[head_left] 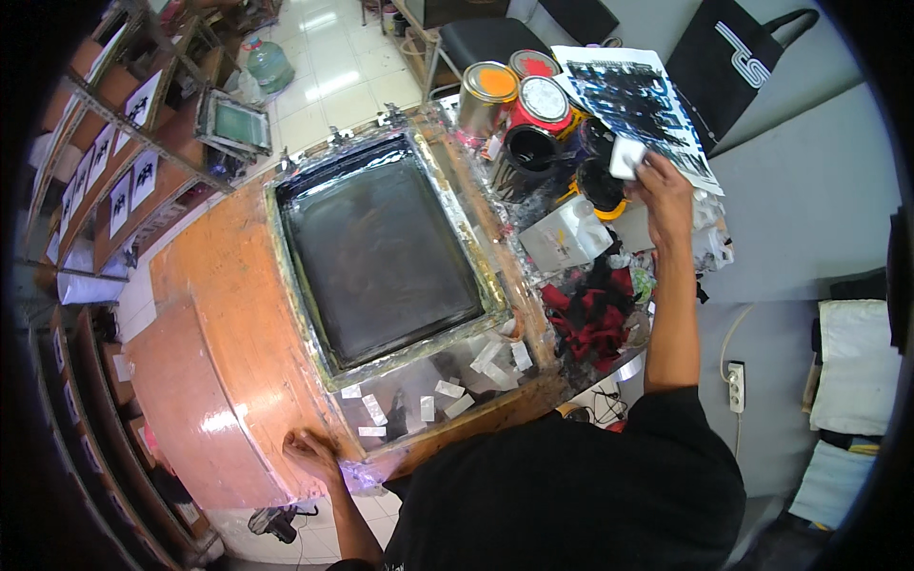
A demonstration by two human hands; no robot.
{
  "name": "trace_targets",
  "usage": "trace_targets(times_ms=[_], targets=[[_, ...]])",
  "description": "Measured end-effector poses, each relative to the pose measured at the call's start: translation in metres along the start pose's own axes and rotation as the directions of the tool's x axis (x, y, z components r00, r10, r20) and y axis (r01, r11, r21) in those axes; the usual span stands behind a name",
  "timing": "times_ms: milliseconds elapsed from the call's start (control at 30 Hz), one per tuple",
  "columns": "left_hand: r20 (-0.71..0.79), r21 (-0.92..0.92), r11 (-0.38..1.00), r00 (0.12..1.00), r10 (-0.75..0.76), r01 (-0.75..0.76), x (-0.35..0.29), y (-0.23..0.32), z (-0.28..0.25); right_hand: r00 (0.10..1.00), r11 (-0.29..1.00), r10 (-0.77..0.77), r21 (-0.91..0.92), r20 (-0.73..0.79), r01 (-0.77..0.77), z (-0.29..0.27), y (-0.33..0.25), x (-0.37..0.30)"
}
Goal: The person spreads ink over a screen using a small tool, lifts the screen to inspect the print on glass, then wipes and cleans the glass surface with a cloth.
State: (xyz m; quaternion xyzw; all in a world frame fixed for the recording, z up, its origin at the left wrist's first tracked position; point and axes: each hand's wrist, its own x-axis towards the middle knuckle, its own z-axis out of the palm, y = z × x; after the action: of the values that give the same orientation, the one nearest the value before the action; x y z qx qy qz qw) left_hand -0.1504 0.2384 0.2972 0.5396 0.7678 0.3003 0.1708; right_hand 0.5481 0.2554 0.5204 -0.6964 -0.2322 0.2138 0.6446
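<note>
In my right hand (664, 195), raised over the paint cans at the right, is a small white block-like piece (627, 158), held by the fingers; its exact kind is unclear. Under it are an open can of black ink (600, 186) with a yellow rim and a white plastic container (568, 235). My left hand (310, 454) rests at the near edge of the orange board (228, 257), fingers loosely bent, nothing visible in them. Between my hands lies a framed printing screen (386, 252), its mesh dark and its far inner edge wet with black ink.
White tape pieces (427, 409) lie near the screen. Cans with orange (495, 82) and red (534, 65) tops stand far right, beside an ink-smeared paper (638, 105). Red and black rags (595, 319) are heaped at right. Racks with prints (119, 205) line the left.
</note>
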Motion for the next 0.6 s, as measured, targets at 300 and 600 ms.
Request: trace_targets(times_ms=[300,600], targets=[[-0.041,-0.168,0.916,0.931,0.364,-0.365,0.118,0.15,0.021,0.958,0.888,0.273,-0.406,0.086,-0.216,-0.045,0.085,-0.175],[0.391,0.2,0.092,0.165,0.905,-0.976,0.304,0.329,0.146,0.967,0.746,0.249,-0.646,0.048,-0.16,-0.017,0.157,-0.212]])
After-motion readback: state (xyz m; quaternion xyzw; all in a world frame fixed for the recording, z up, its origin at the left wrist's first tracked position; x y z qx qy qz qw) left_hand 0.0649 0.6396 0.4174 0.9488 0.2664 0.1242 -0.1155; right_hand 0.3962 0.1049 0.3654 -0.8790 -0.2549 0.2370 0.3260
